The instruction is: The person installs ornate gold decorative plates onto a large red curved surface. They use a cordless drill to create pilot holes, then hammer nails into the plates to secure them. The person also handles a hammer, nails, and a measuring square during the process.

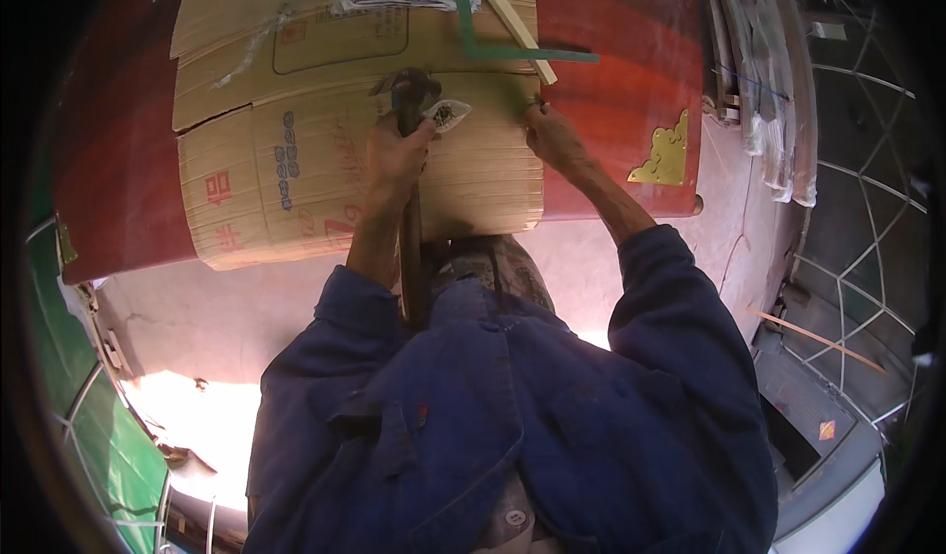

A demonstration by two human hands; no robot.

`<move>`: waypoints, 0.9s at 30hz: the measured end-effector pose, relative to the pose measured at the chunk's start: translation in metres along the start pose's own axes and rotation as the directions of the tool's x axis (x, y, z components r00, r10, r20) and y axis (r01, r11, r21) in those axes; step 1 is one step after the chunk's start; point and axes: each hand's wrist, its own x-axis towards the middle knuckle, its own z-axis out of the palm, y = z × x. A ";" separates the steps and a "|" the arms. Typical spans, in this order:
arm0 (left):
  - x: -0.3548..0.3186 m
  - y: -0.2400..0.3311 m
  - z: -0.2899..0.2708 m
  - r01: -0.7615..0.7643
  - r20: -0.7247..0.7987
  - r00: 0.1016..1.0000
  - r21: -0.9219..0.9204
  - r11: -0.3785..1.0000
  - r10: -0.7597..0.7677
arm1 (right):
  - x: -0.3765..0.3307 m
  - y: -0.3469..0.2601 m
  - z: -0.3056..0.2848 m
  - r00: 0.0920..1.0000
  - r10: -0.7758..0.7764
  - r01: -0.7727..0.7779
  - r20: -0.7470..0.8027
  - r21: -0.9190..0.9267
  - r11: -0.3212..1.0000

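"So, where is the hammer with the dark metal head and brown wooden handle [411,239]?"

"It's in your left hand [397,152], with your fingers wrapped round the upper handle. Its long axis runs from the head, farther out, back toward your chest, along the inner side of your left forearm."

"And the small white leaf-shaped packet [463,110]?"

"Just right of the hammer head, against your left thumb, apparently held by that same hand. Its tip points right, toward your other hand, and its mouth shows small dark bits, too tiny to identify."

"Which hand is nearer to it?"

"Your left, touching it. Your right hand [557,140] is apart, so the packet lies to its left, at nearly the same depth. Those right fingertips are bent inward but blurred; I can't tell how far open they are, or whether they grip anything."

"What's around them?"

"Below, a printed brown cardboard sheet [483,174] over a glossy red panel [616,110]. Beyond your right hand lie a green L-shaped square [532,55] and a pale wooden strip [507,14]."
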 end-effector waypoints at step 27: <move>-0.005 0.001 -0.020 -0.077 -0.043 0.996 0.100 0.992 0.081 | 0.059 -0.150 -0.071 0.990 0.139 -0.135 0.026 0.466 0.874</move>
